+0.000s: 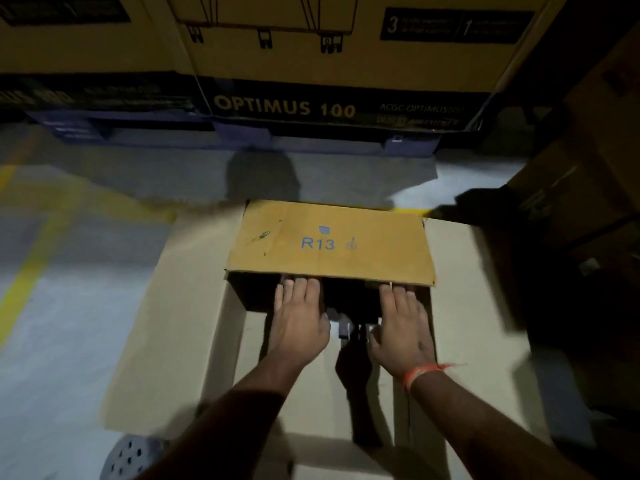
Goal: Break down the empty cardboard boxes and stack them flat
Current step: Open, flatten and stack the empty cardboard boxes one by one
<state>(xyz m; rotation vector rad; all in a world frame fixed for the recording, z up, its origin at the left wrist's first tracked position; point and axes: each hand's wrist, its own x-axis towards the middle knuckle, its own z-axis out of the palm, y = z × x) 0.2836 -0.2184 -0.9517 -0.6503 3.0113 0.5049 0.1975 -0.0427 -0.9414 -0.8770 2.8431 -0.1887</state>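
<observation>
Head view: flattened cardboard [180, 323] covers floor [69, 306].

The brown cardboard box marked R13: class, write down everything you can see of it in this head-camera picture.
The brown cardboard box marked R13 is plain corrugated card with blue "R13" print and small symbols on its upper flap. That flap lies level; beneath its near edge the inside is dark. It sits on pale flattened cardboard sheets on the floor. The left hand and right hand reach in with straight fingers, fingertips at the flap's near edge.
</observation>
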